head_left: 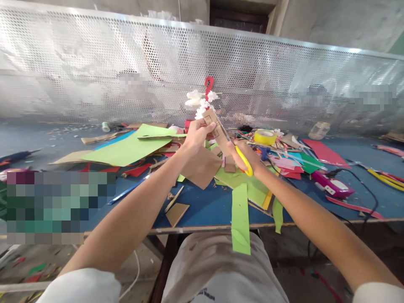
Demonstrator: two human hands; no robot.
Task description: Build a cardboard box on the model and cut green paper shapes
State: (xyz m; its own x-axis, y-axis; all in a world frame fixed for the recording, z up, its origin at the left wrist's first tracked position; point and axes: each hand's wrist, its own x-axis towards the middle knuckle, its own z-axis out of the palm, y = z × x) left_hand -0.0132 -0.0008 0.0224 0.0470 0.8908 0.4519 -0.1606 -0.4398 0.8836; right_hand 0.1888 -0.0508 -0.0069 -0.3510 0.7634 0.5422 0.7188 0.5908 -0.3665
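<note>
My left hand [197, 134] is closed around a brown cardboard piece [202, 166], holding it up over the blue table [208, 206]. My right hand [244, 153] grips yellow-handled scissors [243, 159], and their blades reach up into the cardboard near my left fingers. Pencil lines are drawn on the top of the cardboard. Green paper scraps [240, 219] lie under both hands and hang over the table's front edge.
Coloured paper sheets, a large green sheet [132, 147], a yellow tape roll [265, 136], a pink glue gun [333, 185] with a black cord and cardboard offcuts [176, 212] litter the table. A perforated metal screen [284, 75] stands behind. White flowers with a red loop [203, 97] stand at the back.
</note>
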